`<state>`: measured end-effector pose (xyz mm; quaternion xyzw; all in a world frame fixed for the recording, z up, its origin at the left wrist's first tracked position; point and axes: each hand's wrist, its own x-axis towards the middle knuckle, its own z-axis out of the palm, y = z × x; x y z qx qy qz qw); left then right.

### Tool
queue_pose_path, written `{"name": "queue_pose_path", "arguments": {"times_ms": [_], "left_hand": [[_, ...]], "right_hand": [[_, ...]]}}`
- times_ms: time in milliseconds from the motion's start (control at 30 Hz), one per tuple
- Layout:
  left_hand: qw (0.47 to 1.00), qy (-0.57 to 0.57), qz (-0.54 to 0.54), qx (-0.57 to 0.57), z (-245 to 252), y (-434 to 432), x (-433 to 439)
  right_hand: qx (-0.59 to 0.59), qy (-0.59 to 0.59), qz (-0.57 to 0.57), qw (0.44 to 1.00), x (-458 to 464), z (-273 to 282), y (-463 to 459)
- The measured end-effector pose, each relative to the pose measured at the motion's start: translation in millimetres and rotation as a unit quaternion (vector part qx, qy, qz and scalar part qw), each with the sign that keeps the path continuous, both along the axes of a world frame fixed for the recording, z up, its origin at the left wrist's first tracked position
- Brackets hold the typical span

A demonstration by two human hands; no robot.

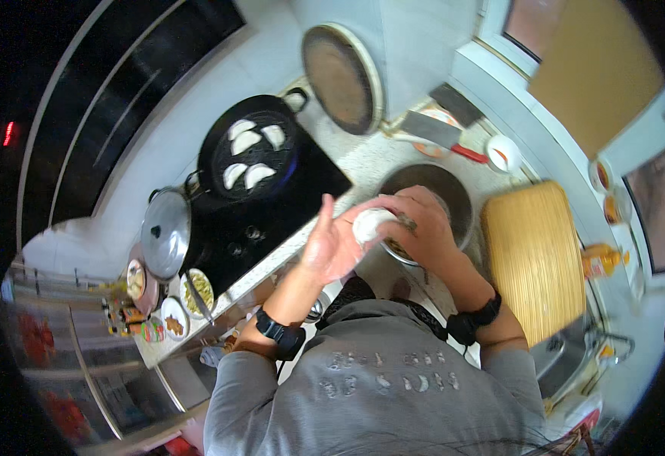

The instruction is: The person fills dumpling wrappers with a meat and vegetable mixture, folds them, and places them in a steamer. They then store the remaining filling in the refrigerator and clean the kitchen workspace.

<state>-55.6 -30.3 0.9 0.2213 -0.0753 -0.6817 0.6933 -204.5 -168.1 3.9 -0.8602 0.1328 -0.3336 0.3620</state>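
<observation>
My left hand is palm up with the thumb spread and supports a round white dough wrapper on its fingers. From the right, my right hand meets it, its thumb at the wrapper's edge. Some greenish-brown filling shows between the right thumb and fingers; how much lies on the wrapper is hidden. Beneath the right hand stands a large metal bowl, with more filling partly seen at its near side. Several white half-moon dumplings lie apart from one another in a black pan at the upper left.
The pan sits on a black cooktop. A glass lid leans beside it. Dishes of food, including a plate of chopped greens, stand on the left. A cleaver lies behind the bowl. At right, a slatted bamboo board partly covers the sink.
</observation>
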Motion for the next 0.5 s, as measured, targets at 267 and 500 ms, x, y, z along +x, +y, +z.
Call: {"name": "queue_pose_path", "arguments": {"times_ms": [267,500], "left_hand": [[0.996,0.015,-0.028,0.085,-16.7,40.7,52.3],[0.988,-0.126,0.036,0.084,-27.2,91.3,120.4]], "right_hand": [[-0.067,0.189,0.252,0.947,67.2,4.8,24.7],[0.003,0.248,0.241,0.938,153.8,16.2,59.0]]}}
